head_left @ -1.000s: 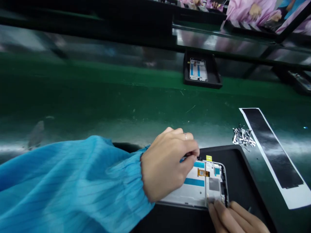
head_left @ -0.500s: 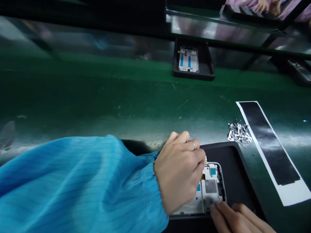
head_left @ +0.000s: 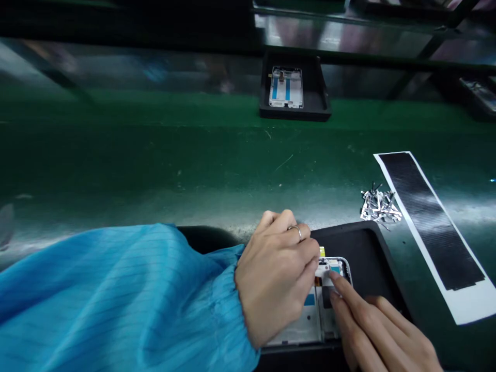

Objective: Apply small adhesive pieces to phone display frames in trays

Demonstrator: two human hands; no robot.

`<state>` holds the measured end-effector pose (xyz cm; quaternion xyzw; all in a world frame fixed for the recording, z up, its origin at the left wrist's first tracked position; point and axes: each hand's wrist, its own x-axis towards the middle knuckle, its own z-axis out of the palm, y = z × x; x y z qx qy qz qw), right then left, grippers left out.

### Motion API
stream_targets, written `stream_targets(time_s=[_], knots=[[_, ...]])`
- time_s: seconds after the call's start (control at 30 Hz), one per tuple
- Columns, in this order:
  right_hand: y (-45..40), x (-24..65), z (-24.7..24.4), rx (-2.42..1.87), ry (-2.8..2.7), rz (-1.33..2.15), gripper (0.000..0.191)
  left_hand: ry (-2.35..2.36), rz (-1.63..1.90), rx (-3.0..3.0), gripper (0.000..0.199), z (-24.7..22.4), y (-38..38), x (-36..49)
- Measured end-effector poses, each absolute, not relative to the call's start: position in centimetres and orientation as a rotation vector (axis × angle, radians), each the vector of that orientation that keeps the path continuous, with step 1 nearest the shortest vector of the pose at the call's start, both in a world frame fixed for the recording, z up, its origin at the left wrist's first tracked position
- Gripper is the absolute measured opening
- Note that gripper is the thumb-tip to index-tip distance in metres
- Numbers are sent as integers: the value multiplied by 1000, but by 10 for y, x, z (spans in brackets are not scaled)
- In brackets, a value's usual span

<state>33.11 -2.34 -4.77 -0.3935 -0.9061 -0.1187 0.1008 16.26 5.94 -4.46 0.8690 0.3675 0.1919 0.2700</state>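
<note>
A silver phone frame (head_left: 301, 329) with blue patches lies in a black tray (head_left: 370, 256) at the bottom, partly covered by my hands. My left hand (head_left: 277, 276), with a ring on one finger, is curled over the frame's upper left part. Its fingertips are hidden, and so is whatever they grip. A small yellow tab (head_left: 322, 251) shows beside its knuckles. My right hand (head_left: 375, 323) reaches in from the lower right with its fingers drawn together. The index fingertip is at the frame's upper part, near a teal patch; anything pinched there is too small to make out.
On the green table, a pile of small metallic strips (head_left: 380, 205) lies beside a white sheet with a black textured panel (head_left: 430, 222). Farther back, a black tray (head_left: 315, 90) holds another phone frame (head_left: 286, 88). Another tray (head_left: 480, 98) is at the far right.
My right hand has moved from the frame's lower right edge up to its upper part. My left hand stays curled over the frame. The whole view has shifted slightly.
</note>
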Motion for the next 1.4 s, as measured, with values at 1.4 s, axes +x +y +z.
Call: stream_targets(time_s=[1.4], knots=[[-19,326,-55,-1218,-2496,-383,32,984,836,2667,29,-57,53,173]])
